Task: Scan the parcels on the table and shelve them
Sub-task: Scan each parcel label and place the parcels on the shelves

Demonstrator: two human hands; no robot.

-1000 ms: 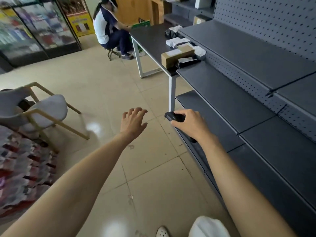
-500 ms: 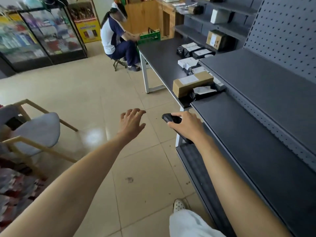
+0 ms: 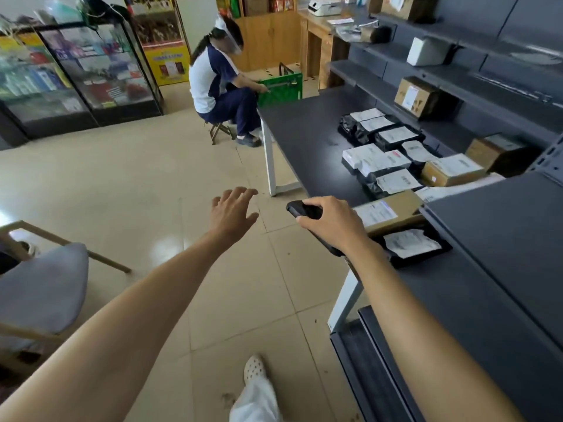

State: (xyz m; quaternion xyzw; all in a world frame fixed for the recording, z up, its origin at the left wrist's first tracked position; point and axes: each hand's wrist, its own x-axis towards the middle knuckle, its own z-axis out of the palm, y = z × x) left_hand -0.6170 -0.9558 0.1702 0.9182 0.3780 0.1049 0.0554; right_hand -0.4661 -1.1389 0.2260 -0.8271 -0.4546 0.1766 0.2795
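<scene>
Closer now, the surface (image 3: 304,138) shows its parcels (image 3: 393,166) along the far right edge beside the shelves (image 3: 502,226). Right hand (image 3: 333,223) grips a scanner (image 3: 304,211); left hand (image 3: 233,213) hangs empty, fingers spread, over bare floor (image 3: 152,184).

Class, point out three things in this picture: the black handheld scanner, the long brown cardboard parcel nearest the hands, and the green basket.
black handheld scanner (image 3: 300,209), head view, its exposed front end.
long brown cardboard parcel (image 3: 405,205), head view, bare top face.
green basket (image 3: 281,89), head view, its side wall.
</scene>
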